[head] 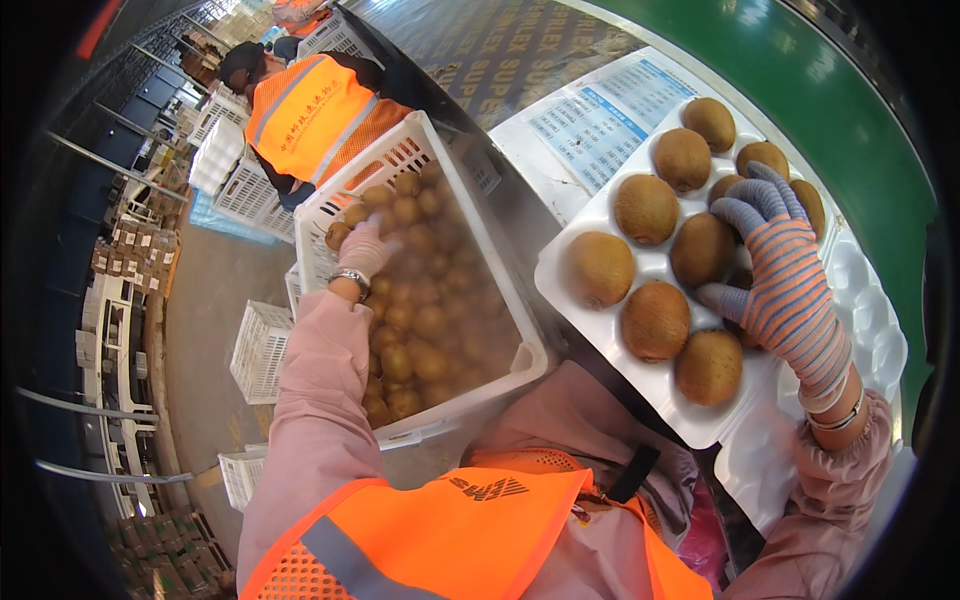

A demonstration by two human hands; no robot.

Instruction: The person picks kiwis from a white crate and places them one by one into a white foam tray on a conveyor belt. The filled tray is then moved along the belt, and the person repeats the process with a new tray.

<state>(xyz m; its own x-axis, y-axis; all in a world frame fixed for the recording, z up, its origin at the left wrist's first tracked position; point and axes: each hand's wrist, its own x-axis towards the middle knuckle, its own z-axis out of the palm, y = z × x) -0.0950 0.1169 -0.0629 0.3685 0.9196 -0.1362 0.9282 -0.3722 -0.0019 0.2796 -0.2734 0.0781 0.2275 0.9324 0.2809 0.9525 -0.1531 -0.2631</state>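
Observation:
A white plastic crate (536,360) full of kiwifruit (431,322) stands at centre left. My left hand (364,251), in a pale glove, reaches into its far left part among the fruit; it is blurred, so its grip is unclear. On the right lies a white moulded foam tray (555,277) with several kiwifruit in its hollows. My right hand (780,270), in a striped glove with grey fingertips, rests over the tray's right side. Its thumb and fingers are spread around a kiwifruit (703,250), and the palm hides others. Whether it grips one cannot be told.
More foam trays (870,300) lie under the filled one. Beyond is a printed sheet (600,120) on the work surface. A co-worker in an orange vest (311,112) bends beside the crate's far end. White crates (259,352) stand on the floor at left.

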